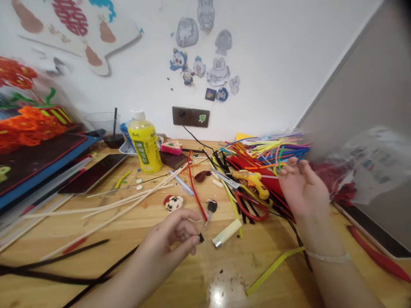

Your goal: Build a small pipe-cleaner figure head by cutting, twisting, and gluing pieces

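My left hand (175, 235) is closed in a pinch over the front of the table, with a small black piece (201, 238) at its fingertips. What that piece is made of is too small to tell. Just right of it lie a cream lighter (227, 233) and a black-headed key (211, 208). Raised at the right, my right hand (303, 190) is open with its palm showing and holds nothing visible. It is nearest to the bundle of coloured pipe cleaners (269, 149). Red-handled scissors (252, 207) and a yellow hot glue gun (253, 182) lie to its left.
A yellow drink bottle (144, 143) stands at the back left beside a tablet (94, 173). Pale sticks (128, 201) and black pipe cleaners (54, 278) cross the left side. A small doll-like head (173, 203) lies mid-table. A bent yellow strip (272, 269) lies front right.
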Motion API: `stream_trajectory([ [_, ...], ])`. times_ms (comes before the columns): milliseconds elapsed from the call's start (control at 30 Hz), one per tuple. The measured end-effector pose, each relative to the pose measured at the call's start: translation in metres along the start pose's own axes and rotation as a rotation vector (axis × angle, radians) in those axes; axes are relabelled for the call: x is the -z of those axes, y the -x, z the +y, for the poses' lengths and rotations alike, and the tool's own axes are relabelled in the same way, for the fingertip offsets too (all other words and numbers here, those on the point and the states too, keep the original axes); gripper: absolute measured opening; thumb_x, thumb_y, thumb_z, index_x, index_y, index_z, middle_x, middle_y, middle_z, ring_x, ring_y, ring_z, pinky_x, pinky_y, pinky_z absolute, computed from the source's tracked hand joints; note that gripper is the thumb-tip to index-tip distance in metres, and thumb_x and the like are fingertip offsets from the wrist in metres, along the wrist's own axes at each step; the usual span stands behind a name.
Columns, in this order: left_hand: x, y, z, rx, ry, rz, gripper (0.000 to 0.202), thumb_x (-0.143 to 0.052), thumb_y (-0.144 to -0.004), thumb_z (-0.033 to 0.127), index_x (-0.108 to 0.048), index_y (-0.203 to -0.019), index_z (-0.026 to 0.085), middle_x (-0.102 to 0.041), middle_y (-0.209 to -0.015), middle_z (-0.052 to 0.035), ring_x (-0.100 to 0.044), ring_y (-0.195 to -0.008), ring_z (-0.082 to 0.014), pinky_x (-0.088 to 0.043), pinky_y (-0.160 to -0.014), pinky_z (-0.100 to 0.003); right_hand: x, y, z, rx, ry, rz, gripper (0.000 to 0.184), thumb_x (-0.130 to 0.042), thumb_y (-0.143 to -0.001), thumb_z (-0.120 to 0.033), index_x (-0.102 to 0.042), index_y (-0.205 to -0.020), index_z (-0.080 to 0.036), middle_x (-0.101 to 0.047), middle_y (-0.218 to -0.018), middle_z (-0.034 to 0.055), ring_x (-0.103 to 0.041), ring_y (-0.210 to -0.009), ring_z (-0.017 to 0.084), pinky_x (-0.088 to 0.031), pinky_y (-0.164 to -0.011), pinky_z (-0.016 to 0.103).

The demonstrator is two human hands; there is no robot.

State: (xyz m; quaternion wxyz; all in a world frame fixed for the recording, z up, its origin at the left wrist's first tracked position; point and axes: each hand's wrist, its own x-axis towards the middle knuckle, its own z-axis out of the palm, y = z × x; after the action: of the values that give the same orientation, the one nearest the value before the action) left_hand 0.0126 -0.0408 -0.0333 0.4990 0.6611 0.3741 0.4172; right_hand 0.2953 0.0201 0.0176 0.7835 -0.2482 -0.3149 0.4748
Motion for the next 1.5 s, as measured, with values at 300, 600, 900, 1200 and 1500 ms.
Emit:
stream_trajectory([
  [300, 0.004, -0.001, -0.003, -0.07, -0.193, 0.026, 0.022, -0.053, -0.077, 0.019, -0.048, -0.099, 0.024, -0.057, -0.061, 0.0054, -0.057, -0.055, -0.0106, -0.047, -0.053, -0.019, -0.048, 0.088, 0.059, -0.169, 1.011, -1.014, 0.025, -0.046, -0.086, -0.038, -0.061, -0.086, -0.018, -0.059, -0.082, 0.0025, -0.052, -0.077, 0.014, -0.039, -0.07, 0.026],
  [600, 0.002, 0.003, -0.001, -0.072, -0.254, -0.019, 0.024, -0.051, -0.08, 0.019, -0.045, -0.102, 0.026, -0.056, -0.063, 0.0055, -0.057, -0.056, -0.0107, -0.047, -0.054, -0.02, -0.043, 0.093, 0.071, -0.127, 1.017, -1.027, 0.03, -0.041, -0.087, -0.027, -0.043, -0.058, -0.018, -0.04, -0.06, -0.0031, -0.04, -0.061, 0.011, -0.031, -0.058, 0.024],
  [900, 0.004, -0.001, -0.003, -0.028, -0.318, -0.016, 0.021, -0.048, -0.079, 0.021, -0.046, -0.1, 0.025, -0.054, -0.063, 0.0055, -0.055, -0.057, -0.011, -0.046, -0.057, -0.021, -0.025, 0.034, 0.008, -0.205, 0.064, -0.338, 0.022, -0.048, -0.08, -0.014, -0.05, -0.059, -0.018, -0.049, -0.066, -0.0033, -0.046, -0.06, 0.008, -0.04, -0.053, 0.019],
  [1200, 0.007, -0.007, -0.017, 0.148, -0.614, -0.24, 0.017, -0.045, -0.074, 0.018, -0.055, -0.087, 0.019, -0.051, -0.057, 0.0054, -0.048, -0.051, -0.011, -0.035, -0.048, -0.019, 0.029, -0.02, -0.019, -0.046, -0.178, 0.178, 0.023, -0.043, -0.087, -0.018, -0.05, -0.065, -0.016, -0.054, -0.062, -0.0045, -0.042, -0.046, 0.004, -0.042, -0.045, 0.016],
  [1500, 0.023, -0.006, -0.005, 0.092, -0.707, -0.211, 0.025, -0.042, -0.08, 0.021, -0.054, -0.102, 0.022, -0.062, -0.07, 0.0014, -0.057, -0.061, -0.0136, -0.042, -0.058, -0.021, -0.014, 0.028, 0.04, -0.234, 0.417, -0.21, 0.021, -0.061, -0.073, -0.035, -0.055, -0.064, -0.017, -0.05, -0.058, -0.0046, -0.043, -0.049, 0.007, -0.036, -0.048, 0.02],
])
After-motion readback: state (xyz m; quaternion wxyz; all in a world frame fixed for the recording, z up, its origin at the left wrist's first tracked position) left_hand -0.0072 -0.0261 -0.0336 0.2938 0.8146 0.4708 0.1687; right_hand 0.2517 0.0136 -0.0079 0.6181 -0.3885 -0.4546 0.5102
